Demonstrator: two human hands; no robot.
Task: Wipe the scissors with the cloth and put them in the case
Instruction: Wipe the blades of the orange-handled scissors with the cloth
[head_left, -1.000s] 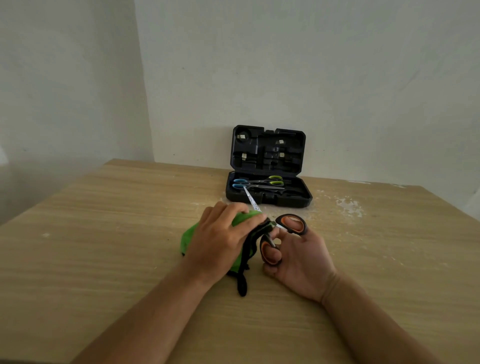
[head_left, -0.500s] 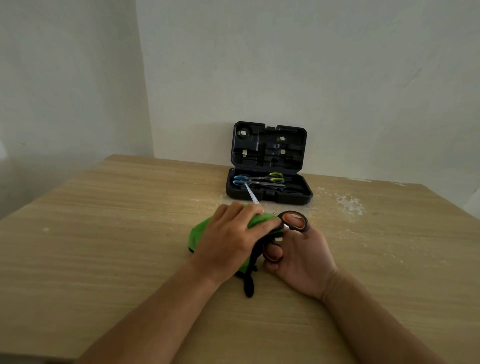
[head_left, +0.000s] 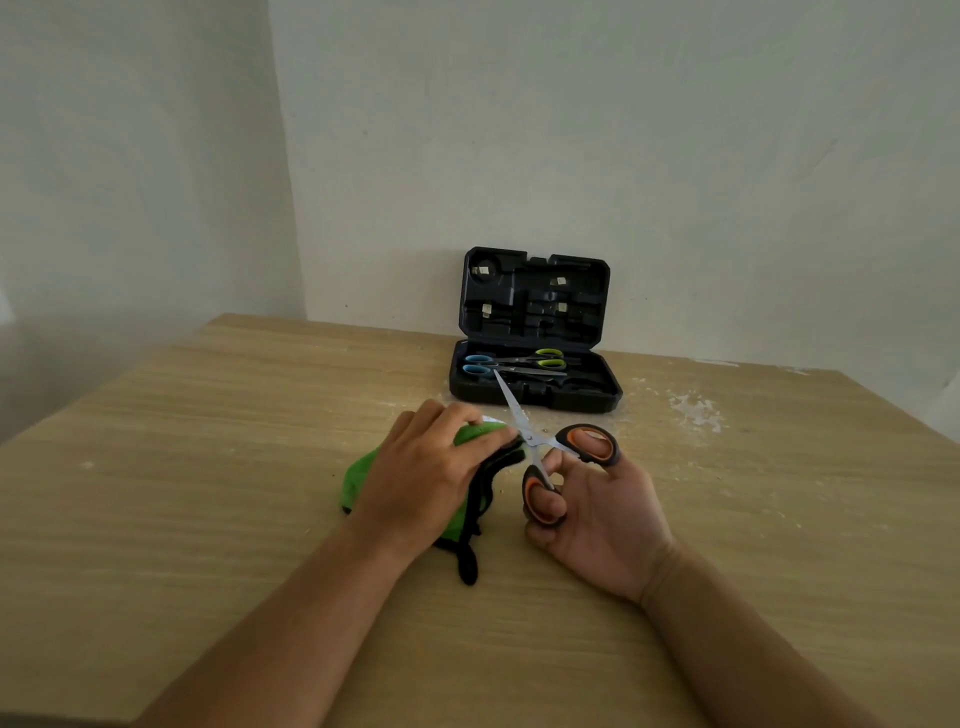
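Right hand (head_left: 597, 512), palm up: clamped through orange-and-black-handled steel scissors (head_left: 540, 447). Left hand (head_left: 431, 473): gripped green-and-black cloth (head_left: 358, 483) beside blades.

Single head-worn view, forward and down, close over table (head_left: 208, 519).

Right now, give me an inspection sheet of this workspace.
Surface: wooden table, white flecks near the case.
Job's things: orange-handled scissors partly open, blade tip pointing toward the open black case; green cloth on the table.
Clutter: two more scissors lying in the case.
Hands: left hand grips the cloth; right hand fingers through the scissor handles.
Cables: nothing seen.
Surroundings: bare pale walls.
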